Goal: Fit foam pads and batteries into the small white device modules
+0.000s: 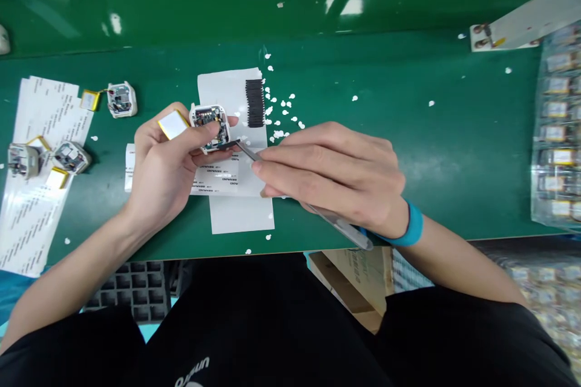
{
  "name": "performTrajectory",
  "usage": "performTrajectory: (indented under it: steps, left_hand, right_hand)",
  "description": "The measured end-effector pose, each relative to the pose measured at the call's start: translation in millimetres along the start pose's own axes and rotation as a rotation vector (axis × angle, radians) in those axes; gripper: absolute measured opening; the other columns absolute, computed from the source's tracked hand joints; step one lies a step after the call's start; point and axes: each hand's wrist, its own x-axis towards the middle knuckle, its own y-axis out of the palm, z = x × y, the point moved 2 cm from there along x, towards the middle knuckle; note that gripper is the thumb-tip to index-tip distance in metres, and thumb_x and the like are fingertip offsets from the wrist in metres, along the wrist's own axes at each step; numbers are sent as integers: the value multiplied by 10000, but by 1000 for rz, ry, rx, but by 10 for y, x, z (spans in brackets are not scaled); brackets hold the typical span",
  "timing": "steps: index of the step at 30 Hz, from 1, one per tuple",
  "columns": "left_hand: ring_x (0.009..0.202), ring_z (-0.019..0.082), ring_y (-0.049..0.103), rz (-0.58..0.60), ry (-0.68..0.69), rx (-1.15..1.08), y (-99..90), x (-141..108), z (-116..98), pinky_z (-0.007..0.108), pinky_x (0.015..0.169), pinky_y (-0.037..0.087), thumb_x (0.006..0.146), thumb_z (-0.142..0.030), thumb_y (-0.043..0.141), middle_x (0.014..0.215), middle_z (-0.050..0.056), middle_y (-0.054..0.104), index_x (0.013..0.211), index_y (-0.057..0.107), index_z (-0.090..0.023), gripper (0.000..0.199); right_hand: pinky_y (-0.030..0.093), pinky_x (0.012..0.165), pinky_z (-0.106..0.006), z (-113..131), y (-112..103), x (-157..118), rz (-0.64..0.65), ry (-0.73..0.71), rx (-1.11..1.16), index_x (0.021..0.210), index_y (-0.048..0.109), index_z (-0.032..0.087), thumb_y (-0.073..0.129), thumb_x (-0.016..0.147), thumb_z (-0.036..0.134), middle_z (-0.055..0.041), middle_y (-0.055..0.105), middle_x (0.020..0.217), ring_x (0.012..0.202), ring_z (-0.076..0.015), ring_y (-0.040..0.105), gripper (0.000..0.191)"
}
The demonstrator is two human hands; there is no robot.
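My left hand [166, 160] is closed round a small white device housing [192, 115] with a bare circuit board inside, its thumb lying across the board. A silver and yellow battery pouch [173, 124] sticks out beside that thumb. My right hand [336, 169] grips metal tweezers [338, 225], whose tips meet a thin black strip [228, 145] at the housing's lower edge. Whether the strip is stuck to the housing, I cannot tell. Beyond the hands, a row of similar black strips [255, 103] lies on a white backing sheet [222, 86].
Several small white paper tabs [284, 104] are scattered right of the sheet. At left, more open housings [121, 100] with batteries stand on and near printed label sheets [43, 109]. A clear tray of batteries [556, 133] and a white bracket [535, 18] are at right.
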Motion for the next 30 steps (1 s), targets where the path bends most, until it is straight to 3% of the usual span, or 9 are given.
performTrajectory:
  steps: [4, 11, 16, 20, 25, 30]
  left_hand:
    - [836, 221, 796, -3, -6, 36, 28, -41, 26, 286, 612, 644, 830, -79, 766, 874, 49, 799, 646, 503, -192, 340]
    - [689, 212, 757, -3, -21, 41, 48, -81, 47, 371, 621, 669, 817, -79, 770, 826, 19, 770, 658, 552, -192, 292]
    - [576, 129, 650, 4, 53, 69, 46, -98, 61, 299, 572, 677, 821, -53, 789, 628, -44, 565, 602, 557, -188, 346]
    - [488, 113, 619, 23, 116, 197, 26, -93, 103, 247, 461, 623, 865, -240, 870, 614, -56, 561, 687, 599, -201, 327]
    - [495, 158, 716, 47, 91, 248, -3, -78, 118, 240, 460, 619, 878, -349, 886, 620, -44, 647, 714, 570, -216, 380]
    - [483, 168, 739, 90, 154, 225, -5, -65, 89, 187, 402, 588, 895, -313, 868, 571, -51, 658, 707, 587, -208, 354]
  right_hand:
    - [667, 775, -292, 42, 20, 16, -16, -68, -65, 1120, 778, 286, 732, 1011, 247, 27, 850, 1095, 937, -169, 781, 124]
    - [663, 741, -294, 63, 44, 5, 15, -73, -52, 1129, 757, 284, 754, 1002, 275, 36, 854, 1086, 963, -169, 796, 128]
    - [674, 758, -283, 76, 49, 38, -26, -36, 28, 1084, 761, 254, 747, 1006, 257, 27, 855, 1014, 911, -163, 793, 80]
    - [684, 765, -318, 86, 37, 66, -73, 23, 121, 1100, 772, 142, 809, 948, 209, -42, 854, 957, 869, -201, 786, 170]
    - [672, 758, -290, 60, 7, 73, -36, 106, 125, 1083, 773, 281, 676, 1053, 249, 26, 857, 973, 896, -160, 796, 107]
    - [664, 822, -256, 95, 53, 65, -22, 123, 196, 1100, 748, 279, 656, 1064, 234, 47, 849, 968, 950, -127, 784, 108]
